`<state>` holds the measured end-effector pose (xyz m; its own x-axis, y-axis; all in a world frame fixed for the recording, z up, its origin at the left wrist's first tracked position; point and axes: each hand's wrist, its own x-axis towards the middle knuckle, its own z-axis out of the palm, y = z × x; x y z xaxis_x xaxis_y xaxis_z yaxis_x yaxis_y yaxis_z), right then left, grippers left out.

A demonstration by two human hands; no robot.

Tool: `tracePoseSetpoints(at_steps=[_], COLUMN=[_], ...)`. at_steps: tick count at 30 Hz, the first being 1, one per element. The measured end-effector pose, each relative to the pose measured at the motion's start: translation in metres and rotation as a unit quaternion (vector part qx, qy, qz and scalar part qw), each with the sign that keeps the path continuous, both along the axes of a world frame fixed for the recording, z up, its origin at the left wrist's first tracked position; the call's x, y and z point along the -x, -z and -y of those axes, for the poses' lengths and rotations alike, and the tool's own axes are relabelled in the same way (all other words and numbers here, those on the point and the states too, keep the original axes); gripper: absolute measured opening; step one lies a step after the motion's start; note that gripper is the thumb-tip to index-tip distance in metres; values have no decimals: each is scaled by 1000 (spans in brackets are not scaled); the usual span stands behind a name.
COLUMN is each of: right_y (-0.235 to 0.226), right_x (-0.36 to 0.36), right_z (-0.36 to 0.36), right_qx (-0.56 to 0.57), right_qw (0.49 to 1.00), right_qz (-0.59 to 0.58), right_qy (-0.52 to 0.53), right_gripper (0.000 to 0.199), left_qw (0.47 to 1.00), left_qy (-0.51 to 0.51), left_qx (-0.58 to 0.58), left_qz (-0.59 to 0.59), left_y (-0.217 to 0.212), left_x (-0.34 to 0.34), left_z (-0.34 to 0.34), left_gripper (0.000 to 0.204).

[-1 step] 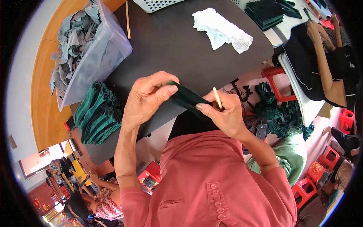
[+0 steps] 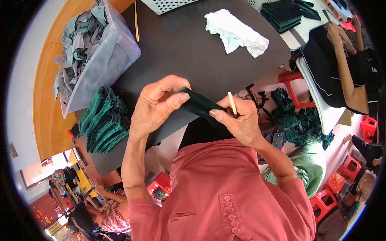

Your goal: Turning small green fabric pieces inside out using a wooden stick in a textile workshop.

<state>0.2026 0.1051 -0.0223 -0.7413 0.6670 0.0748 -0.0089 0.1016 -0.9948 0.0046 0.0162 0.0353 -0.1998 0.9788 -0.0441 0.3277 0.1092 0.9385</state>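
Dark green fabric piece (image 2: 199, 105): small, narrow, held just above the near edge of the bench (image 2: 189, 56), at picture centre, stretched between both hands.

Left hand (image 2: 155, 106): at 9 o'clock of the fabric piece; thumb and fingers (image 2: 177, 98) closed in a pinch on its left end.

Right hand (image 2: 239, 120): at 3 o'clock of the fabric piece; fingers closed on its right end, and gripping a thin pale stick (image 2: 232, 103) that stands up out of the hand, tilted slightly left.

Bench: dark top, rounded corners, bent by the lens.

Clear plastic bin (image 2: 116, 52): at 10 o'clock of the hands, on the bench's left part, filled with grey-green cloth pieces (image 2: 76, 44).

Stack of folded green cloths (image 2: 105, 120): at 9 o'clock, on the bench, just below the bin.

White crumpled cloth (image 2: 235, 34): at 1 o'clock, on the bench, well apart from the hands.

Dark folded pieces (image 2: 285, 12): at 1 o'clock, on a pale surface beyond the bench.

Heap of green fabric (image 2: 301, 120): at 3 o'clock, below bench level.

Red stools (image 2: 295, 86): at 3 to 4 o'clock, on the floor.

Another person's arm (image 2: 345, 60): at 2 o'clock, at the right rim.
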Motion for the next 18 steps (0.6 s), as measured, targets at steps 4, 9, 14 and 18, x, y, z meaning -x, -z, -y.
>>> tracePoseSetpoints(at_steps=[4, 9, 14, 18], right_y=[-1, 3, -20, -33], right_x=[-1, -3, -3, 7], right_z=[0, 0, -11, -17], right_qx=[119, 81, 27, 61], right_qw=[993, 996, 999, 997], right_qz=[-4, 36, 39, -53], right_qy=[14, 6, 1, 17], right_gripper=[9, 21, 31, 27], left_qw=[981, 982, 991, 994], left_qy=[3, 1, 6, 1], left_qx=[-51, -123, -124, -111], left_qz=[188, 143, 46, -22], left_y=[1, 1, -11, -16], left_x=[-7, -16, -27, -34], left_z=[0, -5, -7, -10], left_gripper=[34, 52, 58, 62])
